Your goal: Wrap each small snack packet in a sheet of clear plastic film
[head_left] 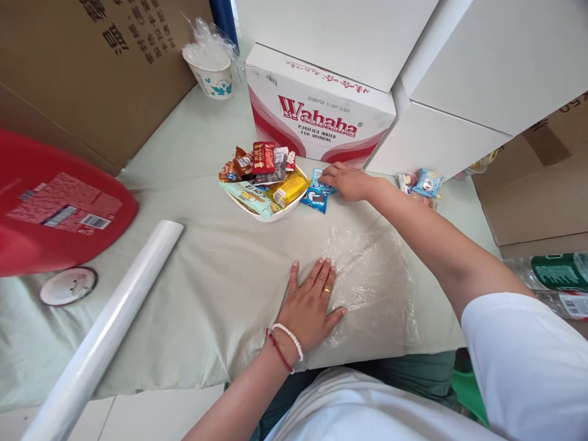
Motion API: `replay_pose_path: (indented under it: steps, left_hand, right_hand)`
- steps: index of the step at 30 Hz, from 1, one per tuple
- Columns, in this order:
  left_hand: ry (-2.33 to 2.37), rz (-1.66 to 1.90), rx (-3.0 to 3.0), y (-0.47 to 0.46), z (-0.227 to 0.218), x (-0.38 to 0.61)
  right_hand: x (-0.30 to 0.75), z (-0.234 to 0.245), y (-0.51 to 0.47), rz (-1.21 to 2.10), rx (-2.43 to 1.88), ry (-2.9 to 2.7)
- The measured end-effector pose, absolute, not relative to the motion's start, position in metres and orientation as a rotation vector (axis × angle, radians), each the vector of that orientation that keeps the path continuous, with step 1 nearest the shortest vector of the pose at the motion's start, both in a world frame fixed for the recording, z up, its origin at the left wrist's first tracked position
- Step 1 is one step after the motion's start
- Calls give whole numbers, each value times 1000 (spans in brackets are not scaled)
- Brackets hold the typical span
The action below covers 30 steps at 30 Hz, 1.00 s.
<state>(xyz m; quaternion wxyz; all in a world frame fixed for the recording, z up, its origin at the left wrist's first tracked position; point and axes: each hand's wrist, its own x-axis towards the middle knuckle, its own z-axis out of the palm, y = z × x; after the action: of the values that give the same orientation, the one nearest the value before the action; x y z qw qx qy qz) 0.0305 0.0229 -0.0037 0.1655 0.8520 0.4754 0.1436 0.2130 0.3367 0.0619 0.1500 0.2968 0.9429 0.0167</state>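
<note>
Surface: pale green cloth (206,257) over a table, cartons all round, Wahaha box (316,116) far centre. Cut off: red tub (55,208) at left, film roll (114,318) near left. Item: blue packets (316,195), small and glossy, just right of snack bowl (269,218); right hand (349,182) rests on them, grasp not discernible. Left hand (312,306) flat, fingers spread, on crinkled clear film (372,275)

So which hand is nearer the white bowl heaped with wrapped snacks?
Right. The right hand touches blue packets beside the white bowl; the left hand lies flat on clear plastic film, farther off.
</note>
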Motion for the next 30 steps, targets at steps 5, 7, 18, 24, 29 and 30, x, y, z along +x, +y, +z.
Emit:
replay_pose_path:
  steps: [5,7,18,24,29,30]
  left_hand:
    - [1345,411,2421,22,-4,30]
    - [1347,411,2422,22,-3,30]
    - [1368,383,2441,24,-3,30]
    - [1380,343,2515,26,-7,31]
    - [1385,368,2571,28,-11,32]
    - [1389,370,2583,28,-11,32]
  right_hand:
    - [204,49,349,155,780,2740]
    - [198,50,350,170,819,2751]
    - [237,126,277,-48,1553,2905]
    - [373,155,185,-274,1777,2382]
    - [450,135,113,-412,1902,2149]
    - [456,125,102,-456,1947,2173]
